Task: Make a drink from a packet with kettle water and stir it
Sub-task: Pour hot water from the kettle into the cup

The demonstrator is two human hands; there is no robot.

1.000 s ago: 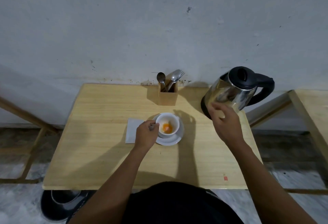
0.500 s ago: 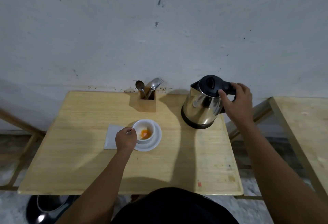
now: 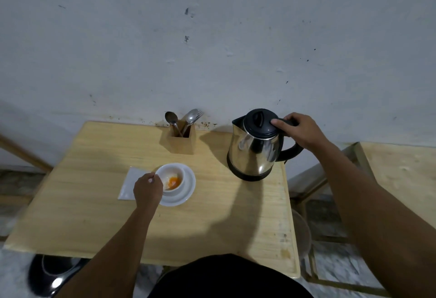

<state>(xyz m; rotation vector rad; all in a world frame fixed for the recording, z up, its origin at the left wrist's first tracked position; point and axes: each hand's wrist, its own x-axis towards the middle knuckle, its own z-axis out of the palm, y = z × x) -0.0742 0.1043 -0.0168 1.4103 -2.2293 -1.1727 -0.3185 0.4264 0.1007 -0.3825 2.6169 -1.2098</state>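
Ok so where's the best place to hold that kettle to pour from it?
Grip the kettle by its black loop handle, coming from the right. The handle sits opposite the spout, which faces the cup, and the right hand is already on its top.

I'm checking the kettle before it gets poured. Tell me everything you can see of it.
The kettle has a shiny steel body, a black base band, a closed black lid, a small spout facing left and a black loop handle on its right. It stands upright near the table's back right edge. The right hand grips the handle's top, thumb on the lid's edge. Its water level cannot be seen.
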